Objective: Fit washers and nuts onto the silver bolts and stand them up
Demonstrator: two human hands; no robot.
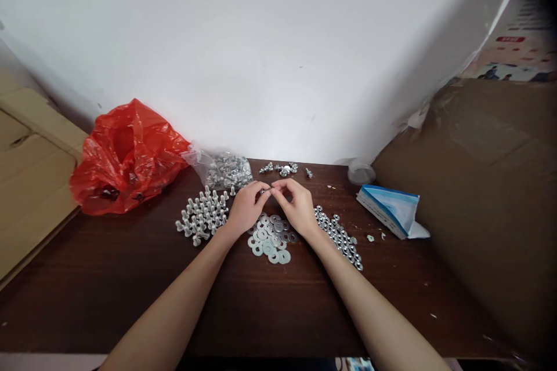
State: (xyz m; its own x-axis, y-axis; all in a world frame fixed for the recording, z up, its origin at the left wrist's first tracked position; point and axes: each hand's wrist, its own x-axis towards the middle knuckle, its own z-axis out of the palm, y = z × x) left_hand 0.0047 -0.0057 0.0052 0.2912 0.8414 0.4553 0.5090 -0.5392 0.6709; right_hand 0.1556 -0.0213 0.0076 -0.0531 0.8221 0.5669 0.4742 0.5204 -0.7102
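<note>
My left hand [248,206] and my right hand [296,203] meet above the middle of the table, fingertips nearly together. A small metal bolt [264,191] shows in part at the left fingertips, which pinch it. The right thumb and forefinger are closed at its other end; what they grip there is hidden. Just below the hands lies a loose pile of flat washers [272,239]. Several bolts [202,215] stand on their heads left of my left hand. To the right, partly behind my right forearm, spread several flange nuts [343,240].
Bolts with parts fitted on them [285,169] lie near the wall. A clear bag of metal hardware [228,170] and a red plastic bag [130,156] sit at back left. A blue-white packet [389,208], a clear round container [361,172] and cardboard [487,197] are on the right.
</note>
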